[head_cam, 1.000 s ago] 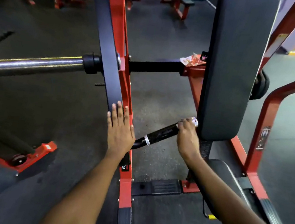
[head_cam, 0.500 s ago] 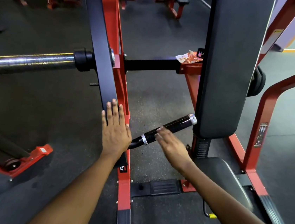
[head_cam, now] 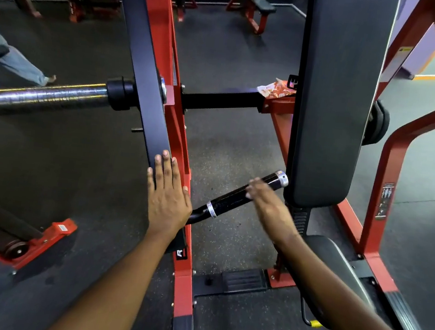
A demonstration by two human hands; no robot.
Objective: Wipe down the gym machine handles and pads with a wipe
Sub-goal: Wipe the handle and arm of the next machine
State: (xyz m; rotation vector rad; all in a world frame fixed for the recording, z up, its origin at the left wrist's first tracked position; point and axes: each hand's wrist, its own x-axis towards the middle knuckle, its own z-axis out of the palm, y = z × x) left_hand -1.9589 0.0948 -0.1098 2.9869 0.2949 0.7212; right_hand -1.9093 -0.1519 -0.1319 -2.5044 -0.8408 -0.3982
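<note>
A black machine handle [head_cam: 230, 198] with silver rings juts out below centre, slanting up to the right. My right hand [head_cam: 269, 207] lies over its upper half with fingers straight; it is blurred, and no wipe shows in it. My left hand [head_cam: 167, 197] rests flat, fingers straight, on the lower end of the black lever arm [head_cam: 144, 56] of the red frame. The tall black back pad [head_cam: 332, 96] stands right of the handle, and the black seat pad [head_cam: 335, 262] sits below it, partly behind my right forearm.
A chrome weight bar [head_cam: 39, 97] sticks out to the left. An orange and white packet [head_cam: 276, 90] lies on the red crossbeam beside the back pad. A person's legs [head_cam: 11, 60] are at the far left. Red frame tubes [head_cam: 390, 162] rise on the right; other benches stand behind.
My right hand let go of the handle's outer end, slid down toward the middle ring with fingers straightened, and has now moved back up the handle. My left hand stays put.
</note>
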